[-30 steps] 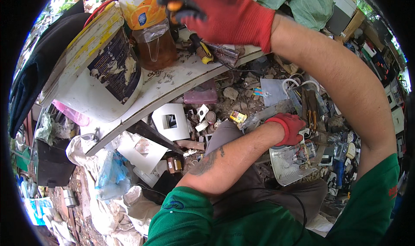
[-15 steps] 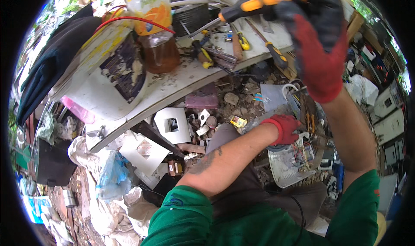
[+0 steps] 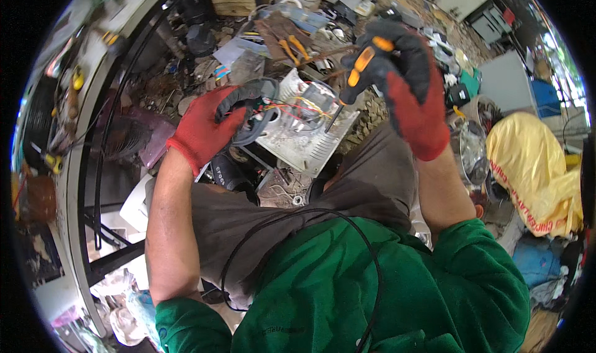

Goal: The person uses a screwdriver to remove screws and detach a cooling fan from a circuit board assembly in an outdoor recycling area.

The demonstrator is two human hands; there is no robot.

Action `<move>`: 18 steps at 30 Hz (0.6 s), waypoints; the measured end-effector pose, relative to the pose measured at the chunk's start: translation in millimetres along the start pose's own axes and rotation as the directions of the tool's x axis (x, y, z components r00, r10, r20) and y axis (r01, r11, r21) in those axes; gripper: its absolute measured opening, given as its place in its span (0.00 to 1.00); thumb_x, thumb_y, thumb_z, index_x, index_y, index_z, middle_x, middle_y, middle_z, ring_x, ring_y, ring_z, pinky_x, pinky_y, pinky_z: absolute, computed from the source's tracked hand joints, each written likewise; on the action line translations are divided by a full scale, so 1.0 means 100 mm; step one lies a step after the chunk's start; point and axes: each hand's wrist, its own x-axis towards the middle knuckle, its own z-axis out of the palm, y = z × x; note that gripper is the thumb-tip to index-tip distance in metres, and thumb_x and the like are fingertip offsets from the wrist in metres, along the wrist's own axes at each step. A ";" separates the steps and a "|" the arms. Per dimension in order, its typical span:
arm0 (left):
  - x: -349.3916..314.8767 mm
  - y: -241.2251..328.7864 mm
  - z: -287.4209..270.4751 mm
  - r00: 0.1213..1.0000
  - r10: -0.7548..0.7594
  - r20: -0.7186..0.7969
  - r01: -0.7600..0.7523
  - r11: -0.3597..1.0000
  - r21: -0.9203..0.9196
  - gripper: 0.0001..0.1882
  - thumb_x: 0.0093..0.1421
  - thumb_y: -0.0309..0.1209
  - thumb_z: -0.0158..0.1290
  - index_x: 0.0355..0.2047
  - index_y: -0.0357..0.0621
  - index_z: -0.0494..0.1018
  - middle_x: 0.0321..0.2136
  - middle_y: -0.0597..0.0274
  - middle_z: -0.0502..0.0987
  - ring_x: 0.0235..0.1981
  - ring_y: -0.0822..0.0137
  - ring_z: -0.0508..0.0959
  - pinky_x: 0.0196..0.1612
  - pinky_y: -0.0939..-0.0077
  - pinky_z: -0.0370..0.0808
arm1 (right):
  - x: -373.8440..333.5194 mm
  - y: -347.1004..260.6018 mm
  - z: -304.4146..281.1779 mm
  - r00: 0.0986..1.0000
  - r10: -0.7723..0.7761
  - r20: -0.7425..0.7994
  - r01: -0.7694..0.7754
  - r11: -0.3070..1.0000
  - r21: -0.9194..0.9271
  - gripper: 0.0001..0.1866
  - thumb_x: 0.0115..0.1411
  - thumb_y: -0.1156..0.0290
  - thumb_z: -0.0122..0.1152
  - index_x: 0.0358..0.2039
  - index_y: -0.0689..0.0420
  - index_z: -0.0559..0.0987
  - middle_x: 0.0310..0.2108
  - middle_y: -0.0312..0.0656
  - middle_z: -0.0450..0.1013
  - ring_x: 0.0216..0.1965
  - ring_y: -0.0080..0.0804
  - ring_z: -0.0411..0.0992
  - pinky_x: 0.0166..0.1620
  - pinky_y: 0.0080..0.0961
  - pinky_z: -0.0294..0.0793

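The right hand (image 3: 410, 98), in a red and black glove, is gripping a screwdriver (image 3: 357, 80) with an orange and black handle, its tip pointing down at the white appliance part (image 3: 304, 135). This part is lying on the person's lap, over the grey trousers (image 3: 347, 185). The left hand (image 3: 208, 126), also gloved, is closing around a dark ring piece (image 3: 251, 108) at the part's left edge, beside coloured wires (image 3: 298, 108).

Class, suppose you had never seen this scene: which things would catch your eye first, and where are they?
First, the two red-and-black gloves at centre: the right hand holds an orange-handled screwdriver point down over a white electrical unit with coloured wires. The left hand has its grip on that unit's dark round part. At far right lies a bright yellow bag.
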 end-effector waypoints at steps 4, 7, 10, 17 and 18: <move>0.25 0.05 0.23 0.991 0.095 0.098 -0.089 0.994 -0.067 0.23 0.60 0.30 0.57 0.55 0.38 0.72 0.49 0.46 0.79 0.48 0.55 0.80 0.51 0.67 0.75 | -0.39 0.16 -0.06 0.993 0.109 -0.044 -0.111 0.992 -0.056 0.25 0.62 0.77 0.54 0.60 0.64 0.67 0.49 0.45 0.71 0.48 0.27 0.71 0.53 0.26 0.70; 0.52 0.10 0.43 0.957 0.182 0.227 -0.165 0.982 -0.092 0.24 0.60 0.28 0.56 0.57 0.40 0.71 0.50 0.49 0.78 0.51 0.58 0.79 0.55 0.67 0.73 | -0.60 0.32 -0.10 0.992 0.119 -0.046 -0.122 0.991 -0.061 0.26 0.60 0.77 0.53 0.60 0.65 0.65 0.50 0.47 0.71 0.50 0.31 0.71 0.55 0.29 0.70; 0.68 0.15 0.71 0.912 0.228 0.341 -0.185 0.971 -0.152 0.26 0.59 0.28 0.57 0.59 0.43 0.70 0.52 0.51 0.77 0.53 0.58 0.77 0.58 0.66 0.71 | -0.69 0.43 0.02 0.994 0.103 -0.020 -0.104 0.994 -0.047 0.27 0.58 0.79 0.54 0.59 0.66 0.64 0.50 0.50 0.71 0.52 0.37 0.71 0.56 0.32 0.70; 0.76 0.10 1.14 0.847 0.191 0.497 -0.151 0.981 -0.120 0.23 0.56 0.32 0.61 0.52 0.42 0.74 0.46 0.48 0.79 0.49 0.50 0.78 0.55 0.63 0.73 | -0.91 0.83 0.19 0.992 0.042 0.122 0.001 0.944 -0.329 0.27 0.56 0.78 0.55 0.57 0.65 0.66 0.53 0.56 0.69 0.53 0.49 0.72 0.58 0.37 0.69; 0.77 0.04 1.18 0.842 0.190 0.506 -0.110 0.977 -0.184 0.21 0.57 0.33 0.61 0.51 0.45 0.75 0.43 0.48 0.79 0.47 0.48 0.78 0.52 0.60 0.74 | -0.91 0.78 0.22 0.993 0.046 0.112 -0.007 0.947 -0.322 0.26 0.56 0.78 0.55 0.57 0.65 0.66 0.52 0.57 0.69 0.53 0.52 0.71 0.58 0.38 0.69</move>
